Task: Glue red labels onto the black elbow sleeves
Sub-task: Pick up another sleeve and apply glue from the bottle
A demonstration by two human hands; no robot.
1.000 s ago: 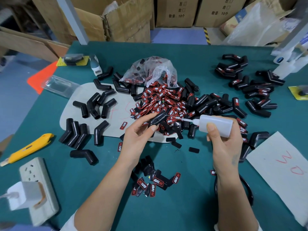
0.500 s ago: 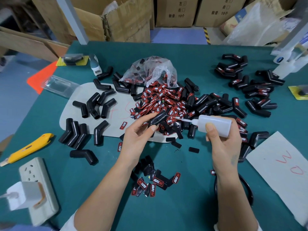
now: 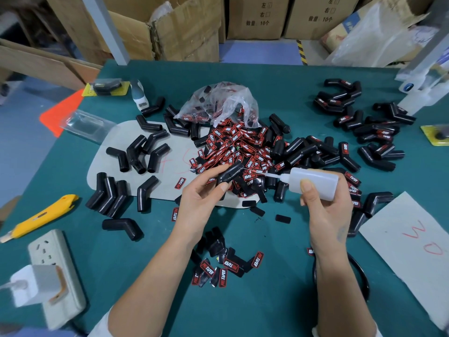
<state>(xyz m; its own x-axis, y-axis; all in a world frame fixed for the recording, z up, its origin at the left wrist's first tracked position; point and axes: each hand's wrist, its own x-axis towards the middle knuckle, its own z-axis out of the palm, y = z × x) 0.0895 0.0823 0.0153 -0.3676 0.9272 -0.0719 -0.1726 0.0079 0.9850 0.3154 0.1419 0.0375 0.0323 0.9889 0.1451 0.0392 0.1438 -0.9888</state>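
Note:
My left hand (image 3: 202, 193) grips a black elbow sleeve (image 3: 229, 175) above the table's middle. My right hand (image 3: 326, 210) holds a white glue bottle (image 3: 313, 182) on its side, its thin nozzle pointing left at the sleeve and almost touching it. Behind them lies a heap of red labels (image 3: 237, 147) spilling from a clear plastic bag (image 3: 222, 104). Bare black sleeves (image 3: 137, 154) lie on a pale sheet at the left. Labelled sleeves (image 3: 369, 132) are scattered at the right. A few loose labels (image 3: 226, 266) lie near my forearms.
A yellow utility knife (image 3: 41, 218) and a white power strip (image 3: 56, 273) with a charger lie at the left front. A paper sheet (image 3: 413, 244) with red marks is at the right. Cardboard boxes (image 3: 255, 17) stand beyond the green table (image 3: 243, 307).
The glue bottle has edged slightly left, bringing its nozzle closer to the sleeve in my left hand. Otherwise nothing has moved.

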